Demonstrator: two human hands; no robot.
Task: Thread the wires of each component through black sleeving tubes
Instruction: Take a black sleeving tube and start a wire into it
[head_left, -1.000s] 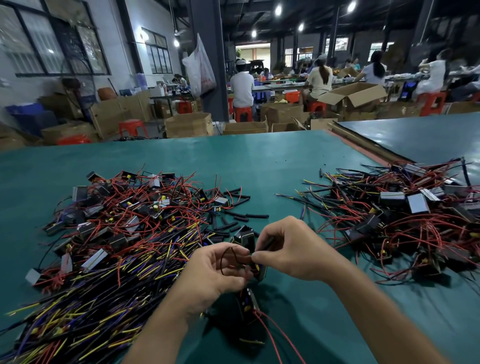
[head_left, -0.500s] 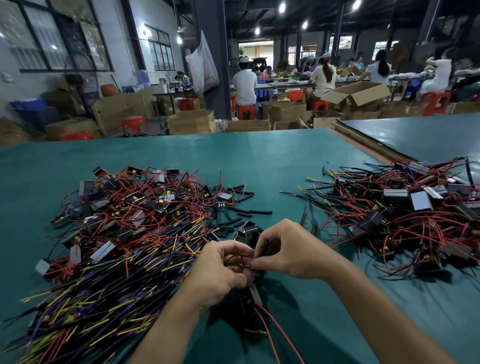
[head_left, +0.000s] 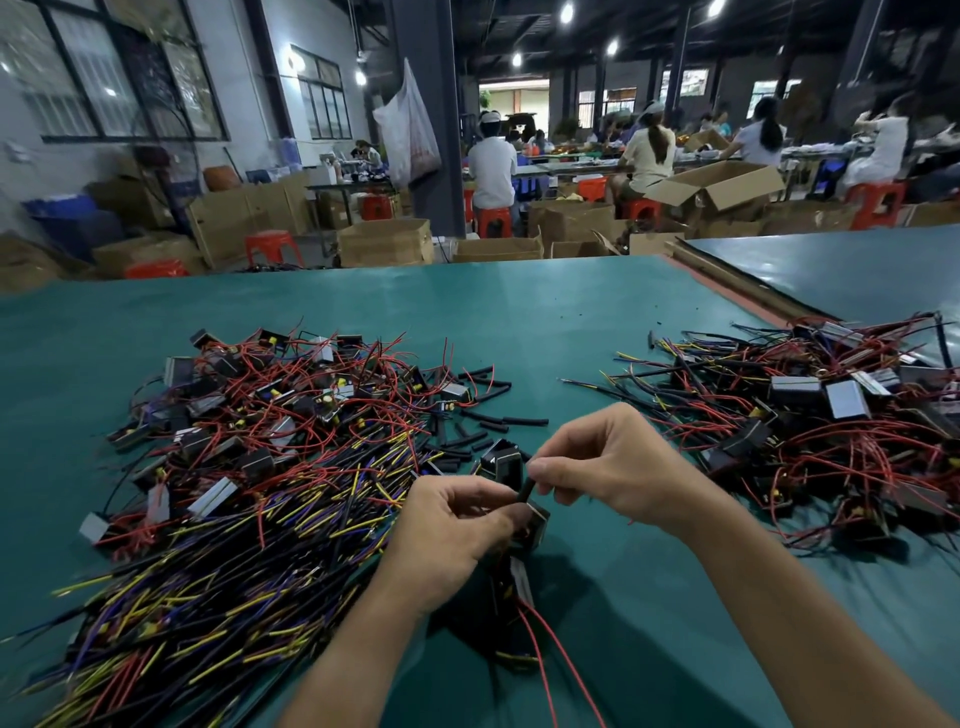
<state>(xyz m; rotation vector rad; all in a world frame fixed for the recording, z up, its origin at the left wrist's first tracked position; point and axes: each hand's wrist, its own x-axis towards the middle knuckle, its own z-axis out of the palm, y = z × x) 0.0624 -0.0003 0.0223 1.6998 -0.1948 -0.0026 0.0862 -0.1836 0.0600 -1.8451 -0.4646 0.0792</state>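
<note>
Centrally, the left hand (head_left: 452, 530) grips a small black wired component (head_left: 537, 521); the right hand (head_left: 608, 462) pinches a short black sleeving tube (head_left: 525, 490) atop it. Tangled wire heaps (head_left: 260, 467) flank it, loose tubes (head_left: 501, 422) beyond, on the teal table (head_left: 519, 312).

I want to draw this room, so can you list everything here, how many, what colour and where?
table: one, green, under everything
left pile: one, red, yellow and black wires on small blocks, table's left
right pile: one, mostly red wires, table's right
loose tubes: several, black, between the piles
held part: one, black, between both hands
held tube: one, black, just above that part
boxes: many, brown, behind the table
stools: several, red, among the boxes
people: several, seated at far tables
bag: one, white, hanging on the pillar
left hand: one, grips the held part
right hand: one, pinches the held tube
</note>
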